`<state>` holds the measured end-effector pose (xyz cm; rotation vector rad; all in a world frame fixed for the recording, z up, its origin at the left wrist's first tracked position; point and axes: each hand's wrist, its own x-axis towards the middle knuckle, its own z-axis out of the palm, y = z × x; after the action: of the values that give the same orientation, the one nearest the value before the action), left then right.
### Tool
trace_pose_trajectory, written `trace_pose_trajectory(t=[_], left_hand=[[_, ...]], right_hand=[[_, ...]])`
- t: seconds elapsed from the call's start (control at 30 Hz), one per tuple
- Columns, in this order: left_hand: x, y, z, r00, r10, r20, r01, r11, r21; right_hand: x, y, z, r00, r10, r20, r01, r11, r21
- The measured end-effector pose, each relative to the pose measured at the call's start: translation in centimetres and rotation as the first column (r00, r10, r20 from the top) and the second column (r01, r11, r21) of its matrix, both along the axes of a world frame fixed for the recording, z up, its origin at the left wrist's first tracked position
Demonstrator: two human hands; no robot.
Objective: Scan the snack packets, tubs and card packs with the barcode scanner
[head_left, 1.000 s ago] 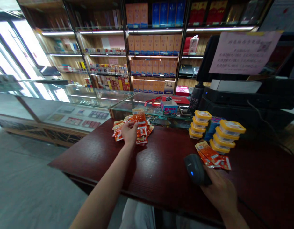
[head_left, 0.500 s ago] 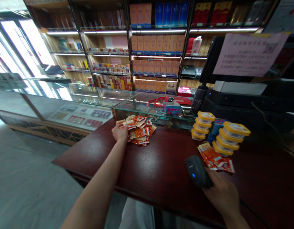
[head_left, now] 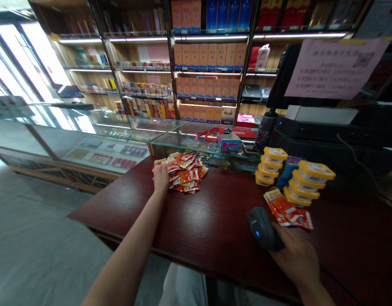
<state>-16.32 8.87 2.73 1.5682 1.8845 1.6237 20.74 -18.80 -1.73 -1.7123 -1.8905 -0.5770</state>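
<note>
My right hand (head_left: 296,257) is wrapped around a dark grey handheld barcode scanner (head_left: 261,227) with a blue light, held above the front right of the desk. To the left, my left hand (head_left: 161,177) is at the left edge of a heap of orange-red snack packets (head_left: 186,175). Its fingers are closed on a packet there, the fingertips partly hidden among the wrappers. Just beyond the scanner, a few more orange snack packets (head_left: 286,208) lie overlapping on the desk.
Yellow-lidded tubs stand in a left stack (head_left: 270,167) and a right stack (head_left: 307,182), with blue packages (head_left: 289,170) between them. A monitor bearing a pink notice (head_left: 336,70) rises behind. A glass counter (head_left: 170,138) holds a small colourful box (head_left: 229,143). The dark wooden desk (head_left: 202,221) has a front edge nearby.
My left hand has shifted slightly right and turned, its fingers now pointing further into the heap's left edge. My right hand and the scanner have hardly moved.
</note>
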Motion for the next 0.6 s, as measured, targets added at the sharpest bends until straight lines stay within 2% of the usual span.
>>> trace_pose_trajectory(t=[0.13, 0.23, 0.37, 0.5, 0.6], left_hand=[[0.4, -1.2, 0.0, 0.938, -0.046, -0.342, 0.009, 0.994, -0.108], [1.1, -2.1, 0.3, 0.873, -0.053, -0.485, -0.022, 0.989, -0.149], [2.4, -3.2, 0.9, 0.823, -0.014, -0.568, -0.050, 0.994, -0.098], [4.5, -4.5, 1.0, 0.808, -0.087, -0.582, 0.075, 0.996, -0.046], [6.9, -5.6, 0.6, 0.801, -0.197, -0.565, 0.219, 0.975, -0.029]], right_hand=[[-0.2, 0.0, 0.2, 1.000, -0.008, -0.022, 0.008, 1.000, -0.010], [-0.2, -0.1, 0.2, 1.000, -0.006, -0.024, 0.006, 1.000, 0.001], [-0.2, 0.0, 0.1, 0.999, 0.006, -0.033, -0.006, 1.000, 0.004], [-0.2, 0.1, 0.0, 0.999, 0.010, -0.045, -0.011, 1.000, -0.019], [-0.4, 0.2, 0.5, 0.999, -0.011, -0.043, 0.007, 0.996, -0.089]])
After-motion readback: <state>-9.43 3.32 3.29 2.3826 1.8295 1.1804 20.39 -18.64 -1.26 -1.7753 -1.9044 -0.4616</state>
